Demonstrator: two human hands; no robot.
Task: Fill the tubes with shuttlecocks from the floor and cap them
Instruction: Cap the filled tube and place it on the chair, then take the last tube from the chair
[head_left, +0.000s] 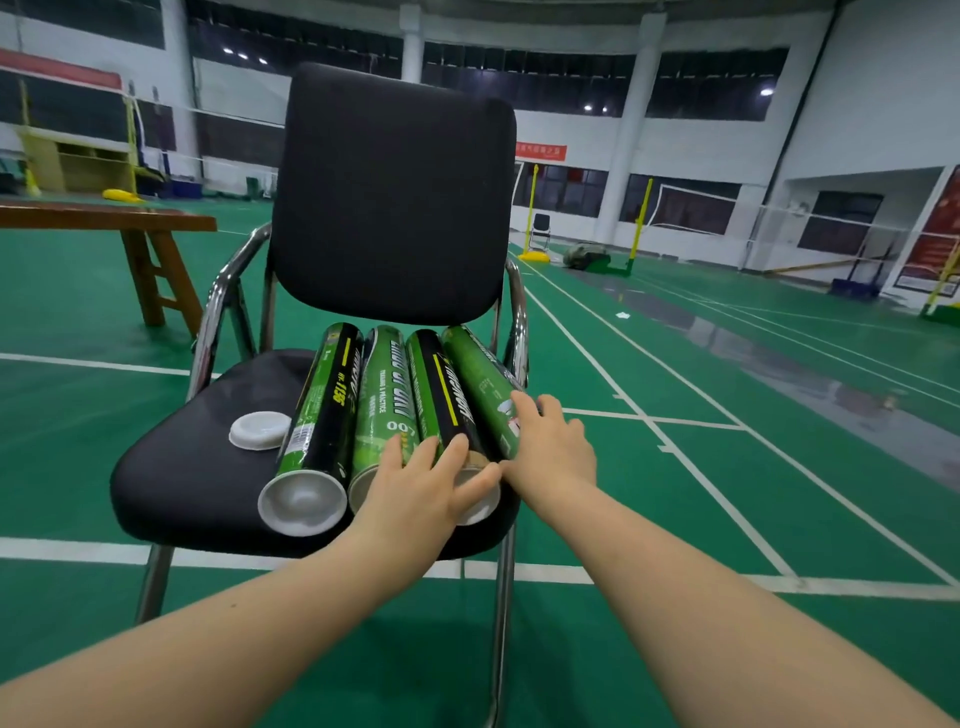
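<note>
Several green and black shuttlecock tubes lie side by side on the seat of a black chair (171, 483). The leftmost tube (324, 410) carries a white cap (303, 501) on its near end. My left hand (423, 480) rests with spread fingers over the near ends of the two middle tubes (387, 395), covering their openings. My right hand (550, 447) lies on the near end of the rightmost green tube (478, 384). A loose white cap (260, 429) sits on the seat left of the tubes. No shuttlecock shows near the chair.
The chair has chrome armrests (228, 291) and a tall black backrest (395, 192). A wooden bench (104, 218) stands at the left. Green court floor with white lines surrounds the chair. Yellow net posts (532, 208) and a dark bag (587, 257) are far behind.
</note>
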